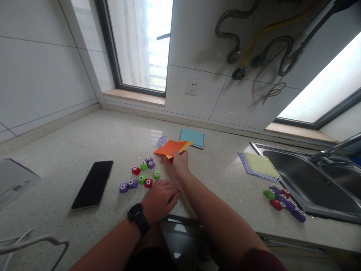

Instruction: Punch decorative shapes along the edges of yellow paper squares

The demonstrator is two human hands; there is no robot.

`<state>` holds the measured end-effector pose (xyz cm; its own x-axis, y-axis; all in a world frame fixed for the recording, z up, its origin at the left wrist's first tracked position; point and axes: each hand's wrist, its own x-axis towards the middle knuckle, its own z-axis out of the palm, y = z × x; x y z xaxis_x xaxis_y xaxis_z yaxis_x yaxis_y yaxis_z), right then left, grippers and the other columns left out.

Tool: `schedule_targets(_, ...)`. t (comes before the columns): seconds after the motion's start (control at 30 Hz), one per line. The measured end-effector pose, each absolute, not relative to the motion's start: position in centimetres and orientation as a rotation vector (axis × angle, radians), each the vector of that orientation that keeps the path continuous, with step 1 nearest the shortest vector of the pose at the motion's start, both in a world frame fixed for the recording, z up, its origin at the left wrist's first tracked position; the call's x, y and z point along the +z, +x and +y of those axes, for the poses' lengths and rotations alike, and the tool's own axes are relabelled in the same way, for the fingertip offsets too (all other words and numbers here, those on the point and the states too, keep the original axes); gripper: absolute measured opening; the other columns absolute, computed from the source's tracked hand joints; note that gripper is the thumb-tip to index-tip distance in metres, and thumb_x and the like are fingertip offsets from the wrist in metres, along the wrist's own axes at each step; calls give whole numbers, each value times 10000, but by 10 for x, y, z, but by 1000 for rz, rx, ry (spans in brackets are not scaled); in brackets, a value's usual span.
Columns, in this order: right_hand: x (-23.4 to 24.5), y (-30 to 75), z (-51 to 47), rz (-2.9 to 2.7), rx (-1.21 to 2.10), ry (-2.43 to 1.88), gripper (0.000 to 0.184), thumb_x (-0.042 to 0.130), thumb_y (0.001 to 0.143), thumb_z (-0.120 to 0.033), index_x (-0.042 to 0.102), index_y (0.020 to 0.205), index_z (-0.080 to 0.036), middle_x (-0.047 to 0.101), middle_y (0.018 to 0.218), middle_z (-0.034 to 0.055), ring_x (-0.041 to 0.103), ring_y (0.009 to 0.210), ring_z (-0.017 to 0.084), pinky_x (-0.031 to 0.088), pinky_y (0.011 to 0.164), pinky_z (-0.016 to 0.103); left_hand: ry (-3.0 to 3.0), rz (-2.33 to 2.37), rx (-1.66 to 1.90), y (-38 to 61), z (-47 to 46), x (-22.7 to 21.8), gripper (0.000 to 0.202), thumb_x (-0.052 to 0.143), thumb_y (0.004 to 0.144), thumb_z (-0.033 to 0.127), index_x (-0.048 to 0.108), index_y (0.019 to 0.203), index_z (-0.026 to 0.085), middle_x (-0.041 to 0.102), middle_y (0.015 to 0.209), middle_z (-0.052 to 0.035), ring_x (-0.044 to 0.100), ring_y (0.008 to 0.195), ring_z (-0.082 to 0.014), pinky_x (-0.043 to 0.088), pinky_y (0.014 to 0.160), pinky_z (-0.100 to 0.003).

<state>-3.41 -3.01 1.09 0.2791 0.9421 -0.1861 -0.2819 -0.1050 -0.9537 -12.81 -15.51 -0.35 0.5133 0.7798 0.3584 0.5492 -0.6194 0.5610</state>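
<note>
Orange paper (171, 147) and yellow paper (187, 144) are pinched in my right hand (181, 162), lifted over the counter. Behind them lies a stack of light blue paper (193, 137). My left hand (160, 197), with a black watch on the wrist, rests near the counter's front edge. Its fingers are bent and partly hidden, so I cannot tell whether they hold anything. Just beyond it sit several small craft punches in red (149, 183), green (142, 179) and purple (132, 184). A scatter of purple paper bits (161, 141) lies left of the orange paper.
A black phone (93, 184) lies at left, beside a white box (15, 180) and a white cable (36, 241). On the right are yellow paper with a punched edge (261, 165) over purple sheets, more punches (284, 199) and a steel sink (299, 173).
</note>
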Motion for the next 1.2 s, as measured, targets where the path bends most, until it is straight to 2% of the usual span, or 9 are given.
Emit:
schedule_targets(0.13,20,-21,-30,-741,1159,-1248,211,533,814,-197,368,927,-265,615,940,12,700,694,178,652,557,340,2357,1096,839,-129,-155,-3,229,526,998,204,752,1036,219,776,1018,-30,610,982,-242,446,910,-434)
schedule_targets(0.37,54,60,-56,-822,1076,-1294,182,578,801,-191,427,886,-246,605,927,4,695,788,187,666,539,345,2353,1101,840,-129,-155,-2,202,543,992,209,744,989,218,778,1009,-34,618,982,-240,446,914,-427)
schedule_targets(0.5,64,98,-78,-830,1057,-1363,222,622,776,-179,446,898,-236,630,892,19,705,750,206,661,516,358,2367,1100,842,-128,-156,-2,201,542,992,208,742,982,223,779,1005,-35,619,974,-239,448,899,-419)
schedule_targets(0.73,20,67,-100,-849,1064,-1383,277,662,712,-198,431,859,-245,597,851,-14,662,679,180,646,522,362,2367,1111,816,-129,-156,-2,208,536,994,212,743,1021,219,776,1041,-27,608,1000,-241,436,930,-427)
schedule_targets(0.83,3,38,-91,-826,1028,-1360,250,623,732,-238,412,865,-254,584,848,-19,650,694,175,627,542,339,2374,1111,810,-129,-156,-3,210,538,992,211,744,1034,217,773,1035,-32,605,995,-240,437,928,-428)
schedule_targets(1.03,-9,-2,-60,-798,942,-1360,254,607,711,-246,410,870,-261,579,822,-14,638,719,187,564,559,291,2401,1126,785,-129,-155,-2,212,535,988,205,740,935,195,749,936,-52,595,953,-243,446,894,-429)
schedule_targets(1.2,-10,-16,-40,-757,908,-1362,260,594,715,-244,385,868,-267,532,788,-32,626,725,180,551,571,279,2398,1112,808,-129,-155,-1,214,539,983,194,750,947,203,754,933,-56,602,954,-244,453,893,-428)
